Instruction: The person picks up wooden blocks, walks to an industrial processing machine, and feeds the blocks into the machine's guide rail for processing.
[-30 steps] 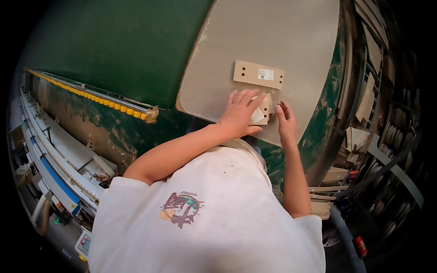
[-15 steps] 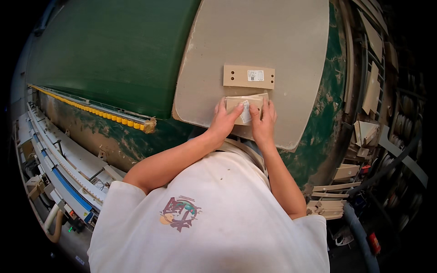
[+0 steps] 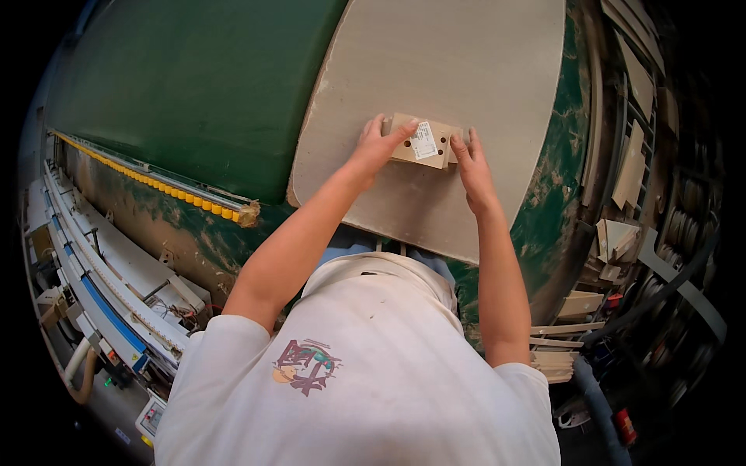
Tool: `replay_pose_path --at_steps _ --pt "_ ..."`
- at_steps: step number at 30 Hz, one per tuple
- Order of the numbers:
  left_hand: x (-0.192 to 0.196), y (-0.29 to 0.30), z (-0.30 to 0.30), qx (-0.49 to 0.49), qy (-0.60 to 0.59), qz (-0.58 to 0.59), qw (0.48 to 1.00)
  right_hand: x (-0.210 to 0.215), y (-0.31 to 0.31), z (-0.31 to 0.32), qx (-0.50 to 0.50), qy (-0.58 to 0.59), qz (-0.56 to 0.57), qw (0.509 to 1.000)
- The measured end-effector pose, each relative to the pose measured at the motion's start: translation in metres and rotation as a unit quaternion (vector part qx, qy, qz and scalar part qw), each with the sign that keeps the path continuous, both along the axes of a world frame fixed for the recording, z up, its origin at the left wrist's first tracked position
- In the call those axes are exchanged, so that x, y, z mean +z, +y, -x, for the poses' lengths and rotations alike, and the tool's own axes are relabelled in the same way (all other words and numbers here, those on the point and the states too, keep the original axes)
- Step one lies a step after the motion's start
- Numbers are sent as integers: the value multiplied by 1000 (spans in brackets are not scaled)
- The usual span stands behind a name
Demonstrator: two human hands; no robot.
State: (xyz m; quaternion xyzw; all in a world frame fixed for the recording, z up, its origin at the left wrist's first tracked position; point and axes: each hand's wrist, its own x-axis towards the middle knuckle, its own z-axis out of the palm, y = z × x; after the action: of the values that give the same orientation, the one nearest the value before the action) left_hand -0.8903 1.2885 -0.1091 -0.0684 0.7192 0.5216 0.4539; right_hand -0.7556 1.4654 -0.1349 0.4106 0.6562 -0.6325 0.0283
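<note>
Against beige tabletop, boards stretch left to right.

Toward one o'clock, the boards look like smooth, matt pale wood, bearing a white paper label. The counter beneath is smooth and dull. At ten o'clock, the green surface is smooth with a faint sheen; the yellow rollers near nine look plastic. At six, the shirt is soft matt cloth.
</note>
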Motion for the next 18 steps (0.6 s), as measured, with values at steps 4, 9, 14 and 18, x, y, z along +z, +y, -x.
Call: replay_pose_path --at_steps 4,9,14,18 --pt "-6 3 -9 19 26 -6 999 -13 -3 7 34 40 61 997" --pt "17 -41 -33 67 88 -64 992 23 -57 -6 110 39 -104 988" --pt "88 -145 -88 169 148 -150 963 97 -153 -28 214 146 -146 955" --pt "120 -253 -151 320 210 -140 913 120 -246 -37 357 204 -149 899"
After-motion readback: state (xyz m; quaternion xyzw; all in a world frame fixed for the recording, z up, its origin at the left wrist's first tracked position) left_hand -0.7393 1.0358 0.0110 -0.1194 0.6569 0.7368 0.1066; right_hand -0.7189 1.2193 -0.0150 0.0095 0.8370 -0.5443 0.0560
